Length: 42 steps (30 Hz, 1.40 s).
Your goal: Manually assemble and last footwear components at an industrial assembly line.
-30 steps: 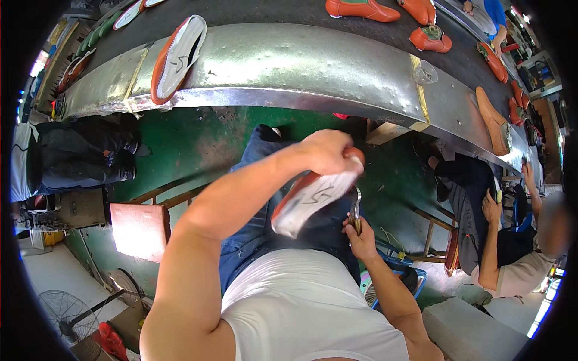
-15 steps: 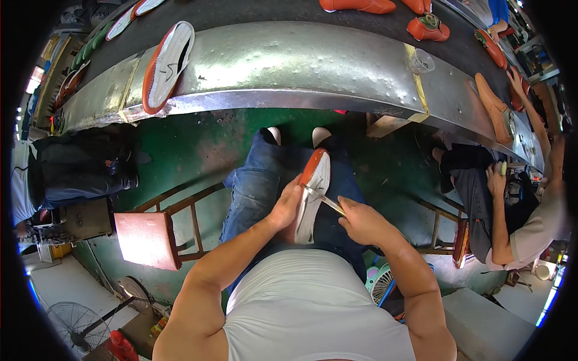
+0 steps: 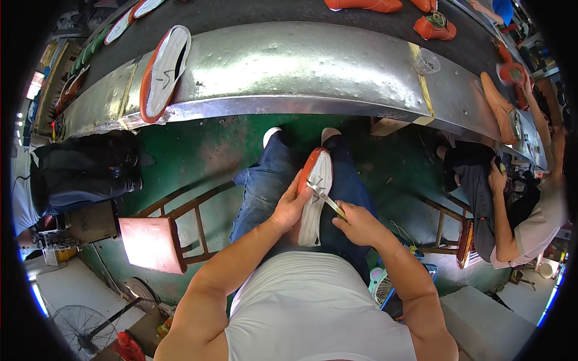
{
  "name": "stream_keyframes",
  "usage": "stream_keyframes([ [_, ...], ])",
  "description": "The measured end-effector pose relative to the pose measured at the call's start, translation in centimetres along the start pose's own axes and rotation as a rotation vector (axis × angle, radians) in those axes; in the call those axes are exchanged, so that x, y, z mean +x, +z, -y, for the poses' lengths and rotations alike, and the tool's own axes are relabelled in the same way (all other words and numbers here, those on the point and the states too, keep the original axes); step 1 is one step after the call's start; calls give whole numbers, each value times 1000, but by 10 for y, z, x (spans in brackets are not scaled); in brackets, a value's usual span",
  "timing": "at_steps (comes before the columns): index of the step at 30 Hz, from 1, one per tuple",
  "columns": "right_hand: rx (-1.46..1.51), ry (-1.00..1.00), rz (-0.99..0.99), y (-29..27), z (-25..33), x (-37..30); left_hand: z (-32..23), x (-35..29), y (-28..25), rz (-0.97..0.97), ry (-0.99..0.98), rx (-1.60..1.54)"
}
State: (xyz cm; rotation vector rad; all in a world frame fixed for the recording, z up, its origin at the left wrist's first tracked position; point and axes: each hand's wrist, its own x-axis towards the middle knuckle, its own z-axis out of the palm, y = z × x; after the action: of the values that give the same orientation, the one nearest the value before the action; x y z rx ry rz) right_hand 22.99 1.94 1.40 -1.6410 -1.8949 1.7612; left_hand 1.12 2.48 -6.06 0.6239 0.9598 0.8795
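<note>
My left hand [image 3: 292, 201] is closed round the side of an orange-red shoe [image 3: 313, 165], held bottom up over my lap with its toe pointing away from me. The white underside bears a dark scribbled line. In my right hand [image 3: 359, 225] is a hand tool [image 3: 332, 205] with a silvery metal head and a yellowish handle; its exact kind is too small to make out. The tool's head rests at the shoe's underside, close to my left fingertips.
A metal-covered bench [image 3: 265, 66] runs ahead, with another bottom-up shoe [image 3: 161, 77] and a clear plastic cup [image 3: 426, 62] on it. Wooden stools stand left [image 3: 150, 240] and right [image 3: 462, 240]. A person [image 3: 524, 222] sits at the right; a small green fan [image 3: 380, 286] is beside me.
The view has shifted slightly, and my feet and knees have moved a little. Both hands keep their hold on the shoe and the tool. At the right, the person's hand now lifts a reddish thing.
</note>
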Motion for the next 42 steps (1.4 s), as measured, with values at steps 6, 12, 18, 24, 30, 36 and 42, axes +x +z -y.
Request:
stream_keyframes([
  [6, 624, 68, -37, 49, -31, 17, 0, -4, 11, -181, 116, 393],
  [12, 967, 231, 319, 1, -37, 8, -18, -8, 10, -97, 357, 1062],
  [18, 509, 80, -9, -20, -25, 10, -50, -4, 26, 64, 67, 1300],
  [24, 121, 80, -63, -32, 5, 37, -4, -5, 8, -121, 227, 784],
  [30, -150, -253, -213, -4, -20, 15, -31, -8, 12, -72, -85, 736],
  [36, -69, 139, 147, -25, -4, -35, -37, 17, -20, 144, -199, 411],
  [42, -512, -287, 20, 9, 3, -35, -50, 21, -8, 119, -417, 302],
])
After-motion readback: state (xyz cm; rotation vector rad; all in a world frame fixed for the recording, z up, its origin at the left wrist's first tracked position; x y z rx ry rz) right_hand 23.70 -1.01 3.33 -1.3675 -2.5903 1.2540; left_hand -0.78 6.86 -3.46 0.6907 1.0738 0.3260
